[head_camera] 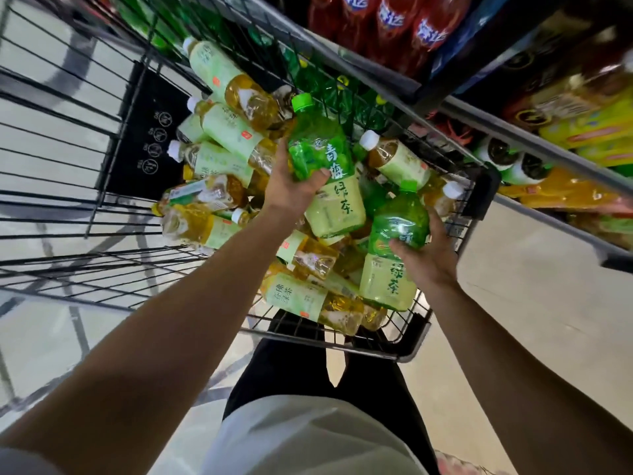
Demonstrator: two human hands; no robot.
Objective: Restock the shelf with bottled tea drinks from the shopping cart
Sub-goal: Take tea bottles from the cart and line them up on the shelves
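Observation:
A wire shopping cart [407,351] in front of me is piled with several bottled tea drinks [219,132], most with pale green labels and amber tea. My left hand [291,186] grips a green-capped green tea bottle [325,166] around its middle, lifted above the pile. My right hand [428,255] holds a second green-capped green tea bottle [394,248] from its right side, near the cart's right edge. The shelf [534,145] runs along the right, just beyond the cart.
The shelf holds red soda bottles [394,25] at the top and yellow and orange packs [589,132] lower down. A black child-seat flap [147,132] hangs at the cart's far end. Pale tiled floor [513,303] lies between cart and shelf base.

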